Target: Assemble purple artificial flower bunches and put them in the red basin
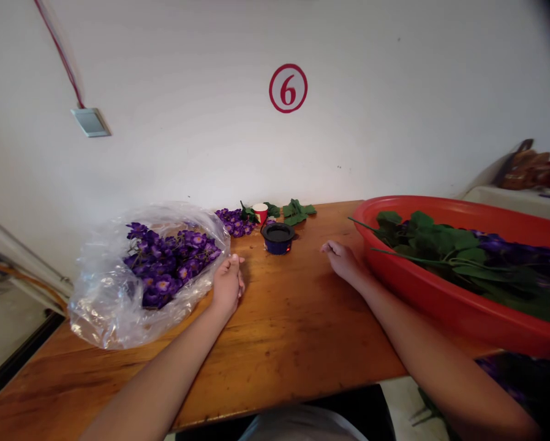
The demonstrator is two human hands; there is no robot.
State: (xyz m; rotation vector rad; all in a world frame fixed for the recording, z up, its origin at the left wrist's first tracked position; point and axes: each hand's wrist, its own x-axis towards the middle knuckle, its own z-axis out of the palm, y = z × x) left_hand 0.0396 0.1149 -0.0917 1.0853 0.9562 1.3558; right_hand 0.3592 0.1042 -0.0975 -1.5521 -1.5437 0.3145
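Observation:
My left hand (228,283) rests on the wooden table with its fingers curled in, beside the right edge of a clear plastic bag (105,312). Purple artificial flowers (165,269) with pale yellow centres fill the bag's open mouth. Across the table, my right hand (343,260) is loosely closed near the left side of a red basin (440,291); nothing shows in its fingers. Between and beyond both hands stands a small dark blue pot with a black rim (278,239), a red light glowing at its base.
Green leaf stems (440,242) and purple flowers lie in the basin, some stems over its rim. Behind the pot are a red paper cup (260,212), more purple blossoms (236,222) and loose green leaves (297,211). The wooden table (275,343) meets a white wall.

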